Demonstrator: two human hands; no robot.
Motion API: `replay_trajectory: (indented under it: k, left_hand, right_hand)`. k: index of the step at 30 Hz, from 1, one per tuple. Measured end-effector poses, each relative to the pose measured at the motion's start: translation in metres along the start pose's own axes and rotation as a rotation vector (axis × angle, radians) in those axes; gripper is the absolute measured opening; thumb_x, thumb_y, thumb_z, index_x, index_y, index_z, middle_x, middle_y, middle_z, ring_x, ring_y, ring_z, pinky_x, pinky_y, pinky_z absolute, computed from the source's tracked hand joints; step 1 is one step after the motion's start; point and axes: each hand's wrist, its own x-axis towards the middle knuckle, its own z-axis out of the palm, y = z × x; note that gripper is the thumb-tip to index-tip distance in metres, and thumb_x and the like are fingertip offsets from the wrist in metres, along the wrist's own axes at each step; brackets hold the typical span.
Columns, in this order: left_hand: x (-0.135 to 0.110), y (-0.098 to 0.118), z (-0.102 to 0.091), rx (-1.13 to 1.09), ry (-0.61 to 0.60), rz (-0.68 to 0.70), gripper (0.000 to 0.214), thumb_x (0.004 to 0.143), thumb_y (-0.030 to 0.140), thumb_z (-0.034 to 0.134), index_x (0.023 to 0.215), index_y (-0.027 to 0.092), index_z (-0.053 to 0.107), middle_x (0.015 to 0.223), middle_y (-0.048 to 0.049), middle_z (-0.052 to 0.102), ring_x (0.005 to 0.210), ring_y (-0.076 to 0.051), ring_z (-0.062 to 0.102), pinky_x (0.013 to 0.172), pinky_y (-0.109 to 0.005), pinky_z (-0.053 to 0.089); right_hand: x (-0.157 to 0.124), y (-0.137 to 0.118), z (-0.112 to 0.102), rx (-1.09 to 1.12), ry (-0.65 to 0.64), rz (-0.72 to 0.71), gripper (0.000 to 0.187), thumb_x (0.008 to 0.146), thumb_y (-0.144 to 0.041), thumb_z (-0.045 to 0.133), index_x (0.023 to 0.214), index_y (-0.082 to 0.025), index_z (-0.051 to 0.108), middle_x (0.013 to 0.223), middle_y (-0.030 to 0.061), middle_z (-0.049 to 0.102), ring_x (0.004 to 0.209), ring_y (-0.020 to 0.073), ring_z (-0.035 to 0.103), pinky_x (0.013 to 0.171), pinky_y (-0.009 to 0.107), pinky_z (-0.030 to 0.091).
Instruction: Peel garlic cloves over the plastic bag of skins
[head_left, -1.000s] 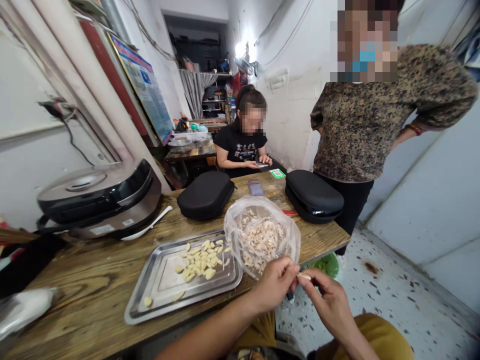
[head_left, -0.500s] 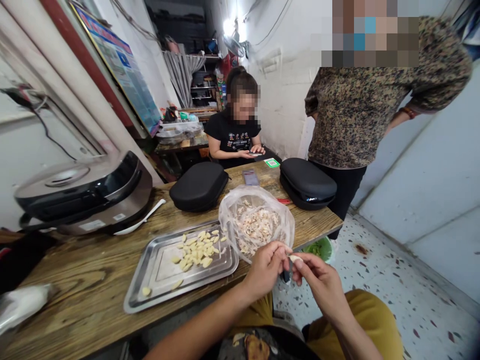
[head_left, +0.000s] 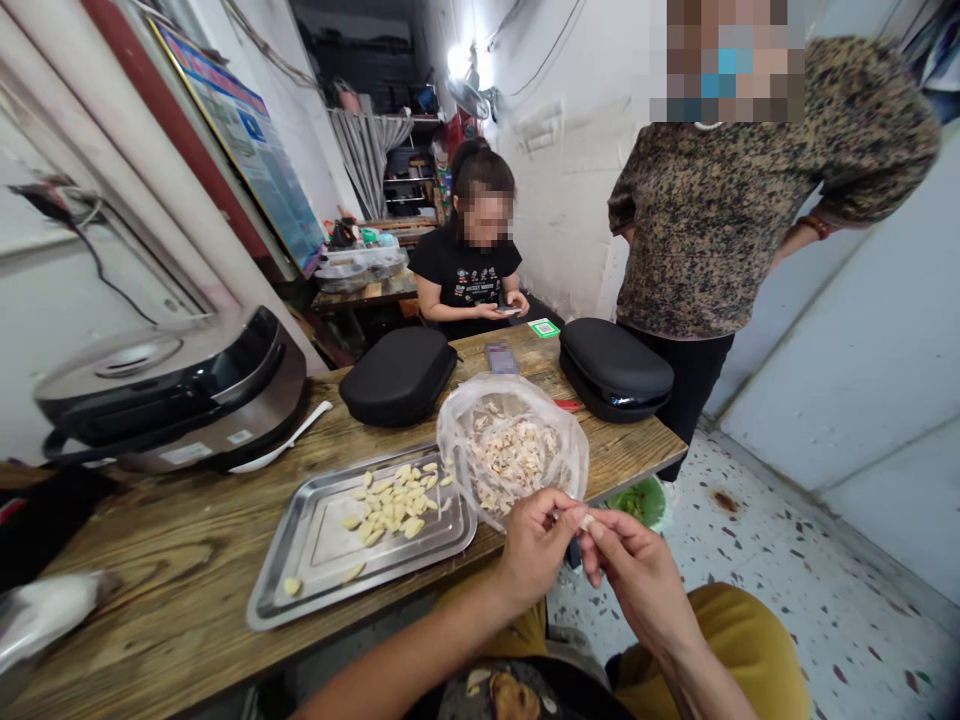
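Note:
Just past the table's front edge, my left hand [head_left: 541, 540] and my right hand [head_left: 634, 560] meet with fingers closed in a pinch. Between their fingertips is a small pale garlic clove [head_left: 586, 522], mostly covered by the fingers. A dark object shows partly beneath the hands; I cannot make out what it is. Right behind my left hand, a clear plastic bag [head_left: 459, 480] stands open, filled with garlic cloves and papery skins [head_left: 514, 450]. To its left, a metal tray [head_left: 300, 540] carries a group of peeled garlic cloves [head_left: 394, 505].
On the wooden table [head_left: 172, 560] stand two black cases [head_left: 397, 375], a rice cooker [head_left: 180, 390] and a white spoon [head_left: 281, 440]. One person [head_left: 469, 270] sits opposite with a phone; another [head_left: 690, 230] stands at the right. A green basin [head_left: 641, 500] is on the floor.
My fingertips have come closer together around the clove, covering more of it. The seated person's hand has shifted on the phone. Tray and bag stay in place.

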Motion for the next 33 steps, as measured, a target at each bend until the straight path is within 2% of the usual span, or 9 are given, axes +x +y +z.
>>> replay_trajectory:
  k: [4, 8, 11, 15, 18, 23, 26, 30, 33]
  left_hand:
    - [0.000, 0.000, 0.002, -0.216, -0.069, -0.120, 0.029, 0.081, 0.041, 0.053, 0.067, 0.016, 0.047, 0.051, 0.0044, 0.053, 0.037, -0.008, 0.049, 0.039, -0.018, 0.034]
    - [0.001, -0.002, 0.000, -0.219, -0.002, -0.153, 0.026, 0.079, 0.037, 0.057, 0.068, 0.014, 0.051, 0.051, 0.0047, 0.050, 0.040, -0.004, 0.040, 0.041, -0.016, 0.028]
    - [-0.001, -0.001, -0.001, -0.129, 0.008, -0.100, 0.024, 0.080, 0.036, 0.055, 0.073, 0.013, 0.056, 0.056, 0.0025, 0.054, 0.046, -0.006, 0.044, 0.045, -0.017, 0.032]
    - [-0.004, 0.001, -0.004, 0.152, 0.063, 0.046, 0.022, 0.082, 0.035, 0.053, 0.074, 0.014, 0.059, 0.063, -0.0003, 0.058, 0.058, -0.010, 0.052, 0.055, -0.020, 0.039]
    - [-0.006, 0.002, -0.006, 0.275, 0.038, 0.098, 0.022, 0.083, 0.034, 0.051, 0.074, 0.015, 0.059, 0.064, -0.0007, 0.059, 0.061, -0.011, 0.053, 0.059, -0.021, 0.040]
    - [-0.005, 0.005, -0.006, 0.315, 0.023, 0.116, 0.022, 0.084, 0.032, 0.049, 0.074, 0.016, 0.059, 0.064, 0.0003, 0.059, 0.060, -0.011, 0.052, 0.059, -0.021, 0.039]
    - [-0.006, 0.005, -0.002, 0.317, 0.035, 0.127, 0.021, 0.084, 0.031, 0.050, 0.073, 0.016, 0.058, 0.063, 0.0010, 0.057, 0.059, -0.010, 0.051, 0.058, -0.020, 0.038]
    - [-0.012, 0.003, 0.003, 0.336, 0.045, 0.153, 0.021, 0.085, 0.029, 0.048, 0.072, 0.016, 0.056, 0.062, 0.0011, 0.055, 0.059, -0.010, 0.049, 0.058, -0.021, 0.037]
    - [-0.017, -0.001, 0.004, 0.407, 0.046, 0.266, 0.020, 0.086, 0.026, 0.047, 0.071, 0.016, 0.056, 0.064, -0.0005, 0.056, 0.061, -0.011, 0.050, 0.061, -0.022, 0.037]
  right_hand:
    - [-0.003, 0.001, 0.001, -0.171, -0.014, -0.074, 0.022, 0.076, -0.034, 0.064, 0.091, -0.018, 0.064, 0.067, 0.0009, 0.061, 0.053, 0.0098, 0.053, 0.047, 0.022, 0.043]
    - [-0.004, 0.000, -0.002, -0.299, -0.015, -0.132, 0.025, 0.078, -0.034, 0.062, 0.097, -0.019, 0.063, 0.066, 0.0010, 0.061, 0.057, 0.0113, 0.054, 0.053, 0.023, 0.045]
    - [-0.006, -0.001, -0.003, -0.351, -0.009, -0.170, 0.024, 0.079, -0.035, 0.060, 0.097, -0.019, 0.063, 0.066, 0.0012, 0.061, 0.057, 0.0115, 0.054, 0.054, 0.023, 0.045]
    - [-0.008, 0.001, -0.005, -0.437, -0.012, -0.221, 0.024, 0.081, -0.035, 0.058, 0.098, -0.018, 0.062, 0.065, 0.0010, 0.058, 0.057, 0.0124, 0.052, 0.053, 0.024, 0.044]
    - [-0.010, 0.005, -0.007, -0.524, 0.001, -0.283, 0.023, 0.083, -0.033, 0.055, 0.100, -0.019, 0.061, 0.066, 0.0009, 0.057, 0.057, 0.0125, 0.051, 0.053, 0.024, 0.043]
    - [-0.012, 0.004, -0.004, -0.638, 0.030, -0.355, 0.017, 0.083, -0.031, 0.054, 0.094, -0.021, 0.062, 0.066, 0.0002, 0.056, 0.057, 0.0127, 0.048, 0.054, 0.024, 0.039]
    - [-0.012, 0.004, 0.001, -0.628, 0.094, -0.386, 0.013, 0.083, -0.032, 0.053, 0.084, -0.021, 0.060, 0.069, 0.0005, 0.055, 0.060, 0.0132, 0.048, 0.055, 0.024, 0.038]
    - [-0.010, 0.010, 0.003, -0.609, 0.182, -0.370, 0.022, 0.085, -0.037, 0.050, 0.071, -0.021, 0.053, 0.060, -0.0026, 0.048, 0.056, 0.0119, 0.042, 0.054, 0.023, 0.035]
    - [-0.006, 0.016, 0.001, -0.544, 0.212, -0.305, 0.028, 0.084, -0.042, 0.050, 0.067, -0.020, 0.048, 0.056, -0.0047, 0.041, 0.052, 0.0105, 0.036, 0.050, 0.023, 0.031]
